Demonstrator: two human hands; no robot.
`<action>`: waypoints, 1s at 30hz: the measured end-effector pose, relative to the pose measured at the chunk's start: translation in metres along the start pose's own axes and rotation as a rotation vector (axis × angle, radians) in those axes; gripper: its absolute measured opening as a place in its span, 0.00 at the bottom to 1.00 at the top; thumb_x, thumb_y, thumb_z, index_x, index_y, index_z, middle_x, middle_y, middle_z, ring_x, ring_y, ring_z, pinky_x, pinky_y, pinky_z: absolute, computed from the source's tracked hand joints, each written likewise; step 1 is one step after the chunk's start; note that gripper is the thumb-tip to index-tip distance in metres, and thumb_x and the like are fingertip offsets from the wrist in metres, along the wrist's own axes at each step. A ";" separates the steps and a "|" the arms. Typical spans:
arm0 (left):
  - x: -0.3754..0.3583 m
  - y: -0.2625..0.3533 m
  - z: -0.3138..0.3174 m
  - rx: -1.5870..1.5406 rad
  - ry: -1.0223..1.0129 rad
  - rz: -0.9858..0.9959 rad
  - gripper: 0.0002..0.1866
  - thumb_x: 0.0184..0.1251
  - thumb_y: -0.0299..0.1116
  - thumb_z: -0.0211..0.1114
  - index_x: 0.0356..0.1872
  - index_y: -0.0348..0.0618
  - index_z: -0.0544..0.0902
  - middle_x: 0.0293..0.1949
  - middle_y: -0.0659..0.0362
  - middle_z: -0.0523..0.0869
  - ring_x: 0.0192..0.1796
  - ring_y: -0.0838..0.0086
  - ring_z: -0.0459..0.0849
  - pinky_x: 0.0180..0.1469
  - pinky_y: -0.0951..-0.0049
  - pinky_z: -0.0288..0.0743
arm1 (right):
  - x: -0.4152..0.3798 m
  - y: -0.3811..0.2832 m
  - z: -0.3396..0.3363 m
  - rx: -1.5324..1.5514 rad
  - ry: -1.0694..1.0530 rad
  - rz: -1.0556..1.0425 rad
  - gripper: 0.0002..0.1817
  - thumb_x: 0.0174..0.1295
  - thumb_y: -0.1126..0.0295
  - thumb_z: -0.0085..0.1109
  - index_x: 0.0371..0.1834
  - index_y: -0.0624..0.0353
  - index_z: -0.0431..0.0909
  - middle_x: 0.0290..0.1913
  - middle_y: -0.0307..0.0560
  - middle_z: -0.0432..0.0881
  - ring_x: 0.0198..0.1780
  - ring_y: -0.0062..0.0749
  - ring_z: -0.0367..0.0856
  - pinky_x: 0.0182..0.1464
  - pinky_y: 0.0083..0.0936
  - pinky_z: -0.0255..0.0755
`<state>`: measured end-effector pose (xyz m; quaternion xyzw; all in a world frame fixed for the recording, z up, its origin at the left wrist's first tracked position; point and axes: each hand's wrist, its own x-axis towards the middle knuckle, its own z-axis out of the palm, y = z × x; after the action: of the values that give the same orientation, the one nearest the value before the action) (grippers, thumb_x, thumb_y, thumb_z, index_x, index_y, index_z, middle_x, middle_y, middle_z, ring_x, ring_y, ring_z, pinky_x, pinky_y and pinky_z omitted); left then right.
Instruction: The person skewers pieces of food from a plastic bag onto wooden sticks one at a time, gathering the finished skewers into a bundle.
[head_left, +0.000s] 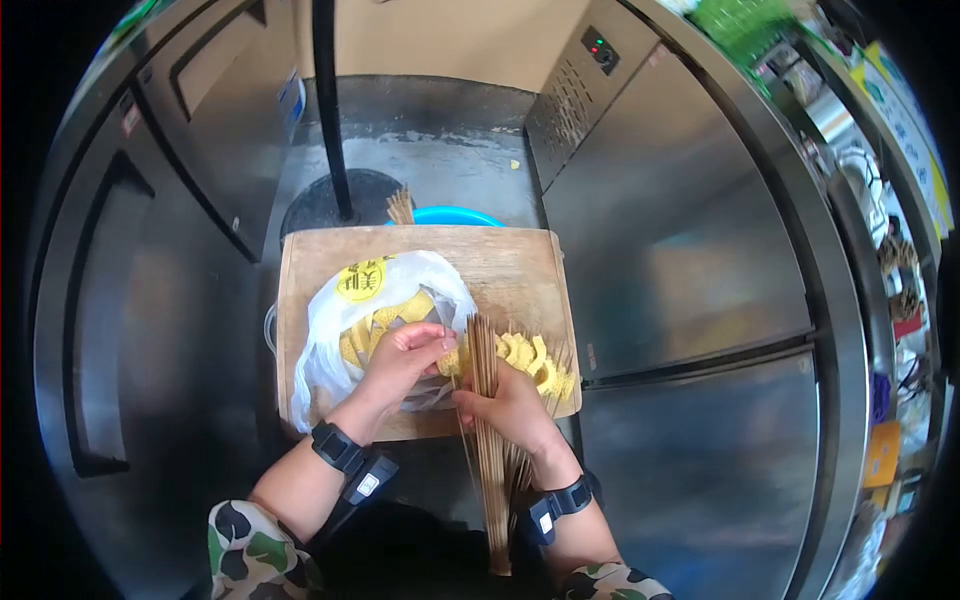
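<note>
A thick bundle of thin wooden skewers (488,450) stands out from my right hand (515,405), whose fingers are wrapped round it. My left hand (412,355) is pinched at a yellow food piece (450,362), just left of the bundle. One skewer runs down apart from the rest, near that piece. Below and beside my left hand lies an open white plastic bag (325,345) with yellow pieces (385,318) in it. Several skewered yellow pieces (545,370) lie at the right side of the wooden board (510,265), partly behind my right hand.
Behind the board are a blue basin (455,215), more skewers (400,207) and a dark round base with a black pole (333,130). Steel cabinets (690,230) stand on the right, others (190,260) on the left. Crowded shelves (890,250) are at the far right.
</note>
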<state>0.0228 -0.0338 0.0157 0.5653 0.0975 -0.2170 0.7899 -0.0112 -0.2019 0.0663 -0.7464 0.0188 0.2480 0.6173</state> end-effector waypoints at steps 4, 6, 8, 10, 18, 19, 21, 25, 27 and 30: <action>-0.003 0.003 0.003 0.002 -0.001 0.007 0.12 0.63 0.35 0.63 0.44 0.41 0.80 0.39 0.65 0.83 0.38 0.85 0.77 0.39 0.82 0.70 | 0.004 -0.005 0.009 -0.080 0.005 0.019 0.17 0.54 0.81 0.58 0.47 0.65 0.68 0.29 0.40 0.75 0.25 0.22 0.77 0.27 0.19 0.72; -0.003 -0.001 0.005 -0.019 -0.002 -0.015 0.13 0.63 0.35 0.63 0.45 0.41 0.80 0.40 0.64 0.83 0.38 0.85 0.77 0.39 0.82 0.71 | 0.002 -0.005 0.011 -0.071 0.045 0.027 0.18 0.53 0.82 0.58 0.48 0.65 0.68 0.29 0.40 0.75 0.25 0.22 0.77 0.27 0.19 0.72; -0.004 -0.002 0.007 -0.046 -0.010 -0.044 0.14 0.63 0.34 0.63 0.47 0.40 0.79 0.42 0.63 0.82 0.38 0.84 0.77 0.38 0.83 0.72 | 0.002 -0.005 0.014 -0.051 0.113 0.037 0.18 0.52 0.82 0.57 0.47 0.65 0.68 0.29 0.40 0.75 0.24 0.21 0.76 0.27 0.18 0.72; -0.005 0.001 0.010 -0.031 -0.012 -0.022 0.13 0.62 0.34 0.64 0.45 0.39 0.79 0.40 0.62 0.82 0.36 0.84 0.77 0.37 0.83 0.72 | 0.003 -0.001 0.012 -0.055 0.116 0.017 0.16 0.53 0.83 0.57 0.46 0.65 0.68 0.28 0.40 0.75 0.24 0.21 0.76 0.26 0.18 0.71; 0.001 -0.012 0.015 0.010 -0.004 0.060 0.14 0.62 0.31 0.63 0.46 0.37 0.78 0.35 0.62 0.82 0.34 0.82 0.78 0.34 0.83 0.73 | -0.008 -0.003 0.010 0.270 0.086 0.003 0.08 0.58 0.79 0.54 0.41 0.65 0.71 0.29 0.42 0.77 0.25 0.23 0.77 0.28 0.19 0.73; 0.000 -0.009 0.020 0.023 0.007 0.064 0.14 0.62 0.31 0.63 0.46 0.36 0.78 0.34 0.62 0.82 0.34 0.82 0.78 0.34 0.82 0.73 | -0.011 -0.003 0.006 0.417 0.011 0.045 0.07 0.59 0.78 0.53 0.41 0.65 0.72 0.30 0.44 0.78 0.26 0.24 0.78 0.29 0.20 0.74; 0.002 -0.013 0.021 0.073 0.016 0.088 0.14 0.62 0.29 0.62 0.47 0.36 0.77 0.33 0.61 0.82 0.33 0.81 0.79 0.33 0.80 0.73 | -0.017 -0.001 -0.001 0.707 -0.146 0.135 0.06 0.62 0.76 0.52 0.40 0.65 0.74 0.32 0.46 0.80 0.29 0.27 0.80 0.31 0.21 0.75; 0.025 -0.054 0.004 0.310 0.037 0.195 0.15 0.61 0.31 0.60 0.49 0.36 0.77 0.31 0.57 0.83 0.31 0.75 0.80 0.33 0.74 0.73 | -0.009 0.009 0.013 0.600 -0.210 0.127 0.09 0.62 0.74 0.50 0.42 0.67 0.75 0.40 0.51 0.82 0.40 0.32 0.82 0.44 0.28 0.76; 0.013 -0.021 0.000 0.489 0.094 0.181 0.16 0.60 0.32 0.61 0.48 0.37 0.77 0.31 0.54 0.83 0.30 0.72 0.81 0.34 0.73 0.73 | -0.004 0.020 0.008 0.565 -0.189 0.117 0.09 0.62 0.75 0.50 0.42 0.67 0.76 0.42 0.52 0.81 0.43 0.32 0.81 0.49 0.28 0.73; 0.005 0.004 -0.024 0.996 0.225 0.438 0.14 0.54 0.31 0.65 0.41 0.40 0.77 0.32 0.52 0.80 0.35 0.63 0.81 0.37 0.66 0.74 | -0.003 0.016 0.002 0.513 -0.174 0.085 0.10 0.61 0.76 0.51 0.43 0.67 0.77 0.42 0.50 0.81 0.43 0.31 0.80 0.48 0.25 0.72</action>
<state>0.0308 -0.0114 0.0086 0.8972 -0.0529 -0.0061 0.4384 -0.0198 -0.2049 0.0532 -0.5400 0.0595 0.3239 0.7746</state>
